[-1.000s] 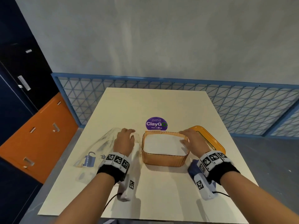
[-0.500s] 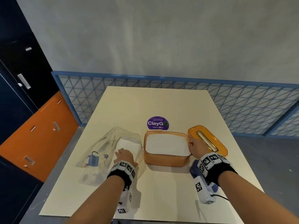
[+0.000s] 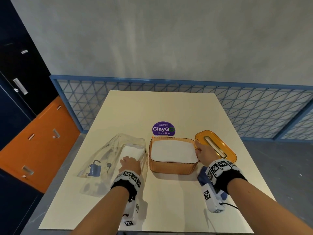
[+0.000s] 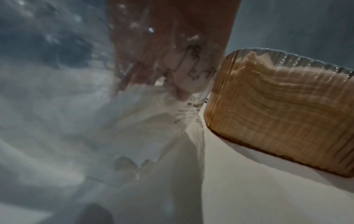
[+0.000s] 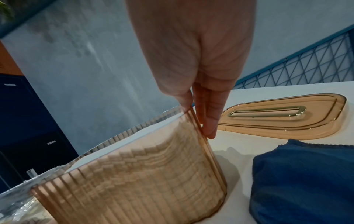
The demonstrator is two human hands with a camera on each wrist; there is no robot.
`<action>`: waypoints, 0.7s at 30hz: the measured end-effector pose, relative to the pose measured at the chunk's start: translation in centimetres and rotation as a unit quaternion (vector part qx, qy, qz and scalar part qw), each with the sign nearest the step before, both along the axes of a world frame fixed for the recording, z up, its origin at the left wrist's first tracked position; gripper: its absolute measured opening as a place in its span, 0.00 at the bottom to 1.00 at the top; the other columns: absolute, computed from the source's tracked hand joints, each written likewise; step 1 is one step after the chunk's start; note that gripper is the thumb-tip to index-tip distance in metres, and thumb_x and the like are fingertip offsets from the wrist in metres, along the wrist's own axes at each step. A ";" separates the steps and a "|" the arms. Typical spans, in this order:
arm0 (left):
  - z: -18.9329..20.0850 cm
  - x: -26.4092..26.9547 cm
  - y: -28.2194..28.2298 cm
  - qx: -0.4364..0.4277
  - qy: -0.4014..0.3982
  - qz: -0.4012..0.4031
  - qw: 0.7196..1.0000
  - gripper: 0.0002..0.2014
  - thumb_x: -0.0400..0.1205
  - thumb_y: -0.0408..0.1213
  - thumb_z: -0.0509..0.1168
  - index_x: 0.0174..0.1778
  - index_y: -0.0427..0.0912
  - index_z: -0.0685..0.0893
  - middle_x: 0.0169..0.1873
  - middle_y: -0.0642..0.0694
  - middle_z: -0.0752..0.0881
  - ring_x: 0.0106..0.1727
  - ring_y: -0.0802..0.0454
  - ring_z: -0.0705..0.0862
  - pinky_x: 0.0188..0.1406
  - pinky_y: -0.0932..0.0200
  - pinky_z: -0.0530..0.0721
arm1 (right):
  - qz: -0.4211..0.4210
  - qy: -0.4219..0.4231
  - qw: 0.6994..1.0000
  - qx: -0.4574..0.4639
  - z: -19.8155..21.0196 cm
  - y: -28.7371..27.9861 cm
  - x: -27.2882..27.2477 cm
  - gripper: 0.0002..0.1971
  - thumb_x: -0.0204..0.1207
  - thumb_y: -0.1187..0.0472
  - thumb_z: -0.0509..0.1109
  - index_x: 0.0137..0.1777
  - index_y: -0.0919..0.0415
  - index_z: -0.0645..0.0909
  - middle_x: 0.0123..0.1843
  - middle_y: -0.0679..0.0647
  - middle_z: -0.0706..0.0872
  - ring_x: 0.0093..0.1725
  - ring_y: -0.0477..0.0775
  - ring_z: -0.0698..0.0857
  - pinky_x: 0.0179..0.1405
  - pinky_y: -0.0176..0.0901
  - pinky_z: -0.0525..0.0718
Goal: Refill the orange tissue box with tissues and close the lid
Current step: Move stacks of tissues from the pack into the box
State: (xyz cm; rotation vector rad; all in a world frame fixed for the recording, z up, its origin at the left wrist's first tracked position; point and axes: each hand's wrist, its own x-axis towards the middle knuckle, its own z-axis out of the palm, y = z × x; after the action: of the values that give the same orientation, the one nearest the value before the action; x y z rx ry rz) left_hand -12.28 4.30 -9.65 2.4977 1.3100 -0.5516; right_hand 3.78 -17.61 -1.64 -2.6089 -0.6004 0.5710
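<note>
The orange tissue box stands open mid-table, filled with a stack of white tissues. Its orange lid, with a gold slot, lies flat on the table right of the box. My right hand pinches the box's right wall, thumb inside and fingers outside. Left of the box lies a clear plastic bag with more white tissues inside. My left hand rests on that bag; in the left wrist view its fingers show blurred through the plastic.
A blue cloth lies under my right wrist, beside the box. A purple round sticker is on the cream table behind the box. A blue mesh railing runs past the far edge; cabinets stand at left.
My left hand drew back from the box's left side onto the bag. My right hand slid off the tissues to the box's right wall, uncovering the lid.
</note>
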 end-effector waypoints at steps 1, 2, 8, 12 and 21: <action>-0.1 -0.1 -0.1 0.004 -0.010 -0.002 1.000 0.20 0.88 0.43 0.46 0.74 0.38 0.66 0.74 0.38 0.63 0.76 0.42 0.62 0.71 0.45 0.71 | 0.000 -0.002 1.000 -0.002 0.0 0.0 0.0 0.24 0.86 0.65 0.53 0.82 0.59 0.59 0.70 0.64 0.79 0.66 0.62 0.79 0.63 0.43 0.77; -0.1 -0.2 -0.1 0.005 -0.017 -0.001 1.000 0.20 0.88 0.42 0.46 0.73 0.38 0.66 0.74 0.38 0.63 0.76 0.42 0.62 0.71 0.45 0.71 | 0.000 -0.004 1.000 -0.003 0.0 0.0 -0.1 0.24 0.86 0.64 0.53 0.82 0.59 0.59 0.70 0.64 0.79 0.66 0.62 0.79 0.63 0.43 0.76; 0.4 -0.2 -0.6 0.025 0.005 0.001 1.000 0.22 0.84 0.32 0.56 0.74 0.39 0.64 0.76 0.39 0.61 0.77 0.43 0.62 0.71 0.47 0.74 | -0.002 0.000 1.000 -0.003 0.0 0.0 0.0 0.24 0.86 0.64 0.53 0.82 0.58 0.59 0.68 0.65 0.81 0.64 0.62 0.81 0.61 0.44 0.78; 1.5 -0.3 -0.2 0.022 -0.021 -0.005 1.000 0.20 0.84 0.30 0.56 0.73 0.38 0.66 0.74 0.39 0.65 0.75 0.43 0.68 0.70 0.49 0.74 | 0.004 -0.001 1.000 -0.003 -0.4 0.0 0.3 0.24 0.85 0.64 0.53 0.82 0.58 0.60 0.66 0.65 0.82 0.62 0.63 0.82 0.61 0.47 0.80; 11.1 -2.7 0.7 0.062 -0.227 0.008 0.972 0.12 0.81 0.26 0.53 0.58 0.32 0.76 0.55 0.34 0.84 0.56 0.37 0.83 0.48 0.50 0.80 | 0.006 -0.013 0.999 0.036 3.2 0.7 0.0 0.24 0.86 0.57 0.55 0.81 0.58 0.62 0.77 0.62 0.72 0.74 0.60 0.73 0.71 0.46 0.71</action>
State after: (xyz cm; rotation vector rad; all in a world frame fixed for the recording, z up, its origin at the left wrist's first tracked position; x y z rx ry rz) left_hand -15.02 4.96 1.40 2.4994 1.2075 0.1124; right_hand 3.74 -16.93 1.60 -2.5505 -0.6331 0.5109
